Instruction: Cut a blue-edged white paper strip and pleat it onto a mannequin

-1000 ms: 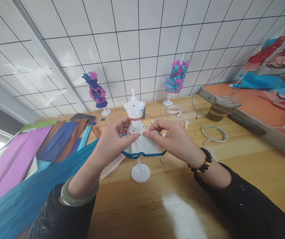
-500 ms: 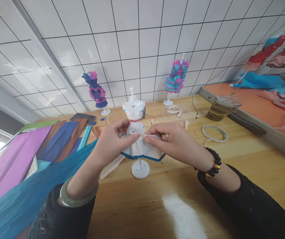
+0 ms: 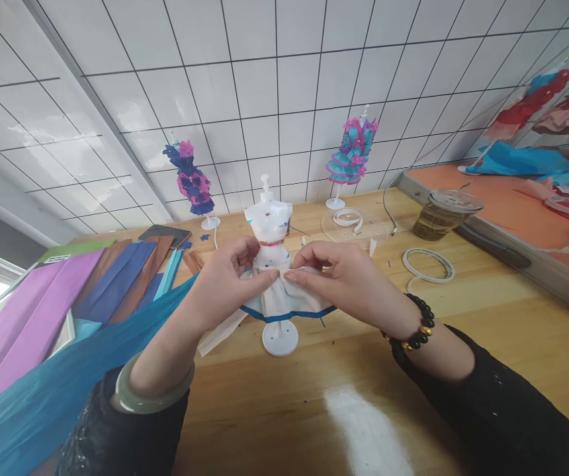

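A small white mannequin point(image 3: 268, 225) on a round white stand point(image 3: 280, 338) rises from the wooden table point(image 3: 463, 317) in the middle of the view. Around its waist hangs a white paper skirt with a blue hem point(image 3: 284, 305). My left hand point(image 3: 225, 281) pinches the skirt's gathered top edge from the left, thumb and fingers closed on the paper. My right hand point(image 3: 344, 274) pinches the same edge from the right, and the fingertips of both hands meet at the waist. A green bangle circles my left wrist, and dark beads circle my right.
Purple, blue and brown paper sheets point(image 3: 66, 297) and a teal sheet point(image 3: 66, 390) lie at the left. Two dressed mannequins point(image 3: 191, 182) point(image 3: 352, 155) stand by the tiled wall. A tape roll point(image 3: 428, 266), a lidded cup point(image 3: 444, 215) and a phone point(image 3: 165, 236) lie behind. An orange board point(image 3: 503, 205) is at the right.
My right fingertips have shifted a little left along the skirt's top edge, gathering the paper closer to the waist. The mannequin has barely moved.
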### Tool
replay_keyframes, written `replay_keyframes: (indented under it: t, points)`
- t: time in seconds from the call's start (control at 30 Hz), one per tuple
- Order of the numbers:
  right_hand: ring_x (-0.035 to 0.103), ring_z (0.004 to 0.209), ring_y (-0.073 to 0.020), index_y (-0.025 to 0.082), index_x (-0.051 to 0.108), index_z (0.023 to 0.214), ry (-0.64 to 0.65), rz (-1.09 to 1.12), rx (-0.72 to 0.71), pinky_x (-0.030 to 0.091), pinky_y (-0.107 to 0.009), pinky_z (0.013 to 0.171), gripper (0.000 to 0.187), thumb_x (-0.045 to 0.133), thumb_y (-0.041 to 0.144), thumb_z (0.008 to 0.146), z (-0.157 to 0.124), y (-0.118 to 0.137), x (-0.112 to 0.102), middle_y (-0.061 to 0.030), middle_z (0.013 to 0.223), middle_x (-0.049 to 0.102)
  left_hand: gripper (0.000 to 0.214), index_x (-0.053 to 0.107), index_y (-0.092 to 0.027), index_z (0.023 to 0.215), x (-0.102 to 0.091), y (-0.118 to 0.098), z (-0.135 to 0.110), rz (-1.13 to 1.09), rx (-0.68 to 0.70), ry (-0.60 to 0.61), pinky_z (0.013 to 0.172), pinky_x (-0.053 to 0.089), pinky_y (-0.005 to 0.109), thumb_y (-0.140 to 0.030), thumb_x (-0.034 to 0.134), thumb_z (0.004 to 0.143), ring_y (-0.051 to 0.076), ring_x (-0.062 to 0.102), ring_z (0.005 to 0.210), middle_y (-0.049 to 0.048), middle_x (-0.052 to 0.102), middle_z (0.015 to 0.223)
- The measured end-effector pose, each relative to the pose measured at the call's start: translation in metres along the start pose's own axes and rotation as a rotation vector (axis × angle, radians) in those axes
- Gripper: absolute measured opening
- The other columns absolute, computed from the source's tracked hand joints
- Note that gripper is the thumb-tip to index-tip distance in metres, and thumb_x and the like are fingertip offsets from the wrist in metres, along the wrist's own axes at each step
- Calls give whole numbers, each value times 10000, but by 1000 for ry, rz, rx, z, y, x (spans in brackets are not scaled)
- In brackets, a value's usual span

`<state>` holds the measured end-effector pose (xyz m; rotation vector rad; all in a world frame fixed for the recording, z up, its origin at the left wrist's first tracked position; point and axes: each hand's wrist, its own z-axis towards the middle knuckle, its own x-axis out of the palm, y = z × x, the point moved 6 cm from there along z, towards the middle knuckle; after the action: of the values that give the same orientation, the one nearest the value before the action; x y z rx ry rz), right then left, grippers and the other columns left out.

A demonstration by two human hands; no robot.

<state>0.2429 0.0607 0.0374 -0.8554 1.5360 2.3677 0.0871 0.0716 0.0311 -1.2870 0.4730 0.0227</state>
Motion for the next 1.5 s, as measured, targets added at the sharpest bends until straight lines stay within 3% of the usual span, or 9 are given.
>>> replay_keyframes:
  t: [0.6,0.77,0.97,1.1,1.5]
  points:
    - [494,576,-107,191,619,727,-80,-69,-9,365,-230,517,141,600,311,798,0,3,-1,19,647,602,232,597,-178,967,2,-2,0,-15,35,32,803,472,331,-285,654,769,206,598,919,55,646,957]
    - [509,598,-110,190,613,734,-66,-83,-19,373,-233,536,122,587,288,803,-1,5,1,17,673,620,384,587,-177,1015,3,0,0,-55,-11,3,785,487,341,-330,733,695,231,601,942,71,659,972]
    - [556,675,-131,191,617,805,4,-132,-48,396,-254,591,117,588,304,813,0,7,-1,3,755,646,398,570,-176,1062,4,0,0,-117,-30,35,786,496,324,-323,712,721,227,599,979,81,653,1044]
    - [571,731,-149,197,620,826,23,-167,-34,408,-272,631,120,601,315,807,1,7,-3,-3,798,656,486,507,-183,1153,3,1,0,-126,-39,33,711,509,301,-329,699,731,218,621,907,65,657,952]
    - [532,656,-128,191,593,729,1,-260,-1,360,-251,570,148,619,320,797,-2,10,-5,9,716,616,314,593,-183,967,-6,3,-2,179,18,-8,767,465,335,-376,687,737,213,580,883,45,625,916]
